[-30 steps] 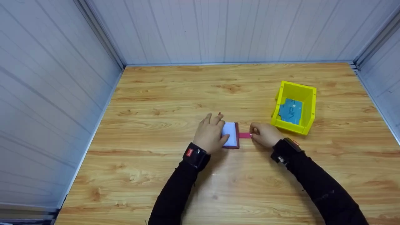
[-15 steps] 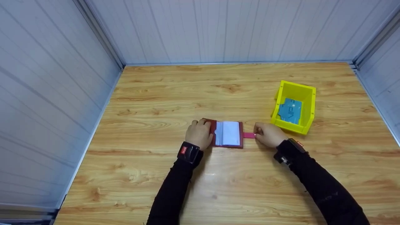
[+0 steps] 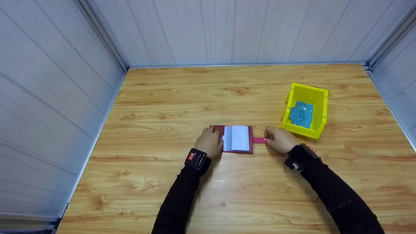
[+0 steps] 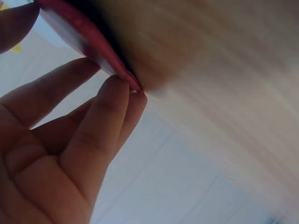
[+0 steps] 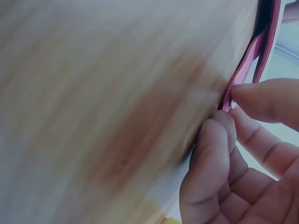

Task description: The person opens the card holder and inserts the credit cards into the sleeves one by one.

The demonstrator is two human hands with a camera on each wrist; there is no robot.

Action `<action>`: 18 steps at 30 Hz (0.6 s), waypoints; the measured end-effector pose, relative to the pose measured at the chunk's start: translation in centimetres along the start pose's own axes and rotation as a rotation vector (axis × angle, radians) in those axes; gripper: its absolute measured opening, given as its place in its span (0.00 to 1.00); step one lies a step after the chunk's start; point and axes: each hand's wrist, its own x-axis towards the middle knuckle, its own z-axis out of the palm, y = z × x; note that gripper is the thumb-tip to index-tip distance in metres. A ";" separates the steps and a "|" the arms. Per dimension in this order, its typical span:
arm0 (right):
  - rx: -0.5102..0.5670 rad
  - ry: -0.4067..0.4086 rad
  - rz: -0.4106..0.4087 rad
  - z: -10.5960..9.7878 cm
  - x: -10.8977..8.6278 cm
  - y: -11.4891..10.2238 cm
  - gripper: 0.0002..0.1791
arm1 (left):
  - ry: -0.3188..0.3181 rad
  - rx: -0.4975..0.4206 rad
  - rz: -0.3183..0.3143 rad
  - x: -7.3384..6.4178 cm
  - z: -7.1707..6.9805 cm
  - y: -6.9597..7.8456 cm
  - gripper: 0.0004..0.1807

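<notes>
An open red card holder [image 3: 250, 143] with whitish clear sleeves [image 3: 240, 138] lies flat on the table in the head view. My left hand [image 3: 208, 143] holds its left cover, fingers over the far part and thumb near the front edge. In the left wrist view the fingertips meet the red edge of the cover [image 4: 96, 42]. A pink strap [image 3: 259, 140] sticks out from the right side. My right hand [image 3: 281, 139] pinches the strap's end between thumb and fingers. The right wrist view shows a small shiny snap [image 5: 232, 103] at that end, beside the thumb.
A yellow bin [image 3: 320, 125] stands just behind and right of my right hand, with blue cards [image 3: 301, 114] inside. The wood-grain table [image 3: 182, 94] is bounded by pale panel walls [image 3: 214, 32] at the back and sides.
My left hand has moved left off the sleeves to the left cover, which now lies flat with the holder open. The right hand, still pinching the strap, has shifted slightly right.
</notes>
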 end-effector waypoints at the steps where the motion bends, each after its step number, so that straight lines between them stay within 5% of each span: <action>1: -0.001 0.000 0.002 0.0 0.0 0.0 0.04 | -0.004 0.001 0.002 0.0 0.0 0.0 0.19; 8: 0.027 0.014 0.044 -1.6 -0.7 0.0 0.09 | -0.012 0.005 0.019 0.0 0.0 0.1 0.20; 18: 0.019 0.225 0.014 -8.0 -2.1 0.0 0.16 | -0.051 0.015 0.008 0.2 0.0 0.2 0.22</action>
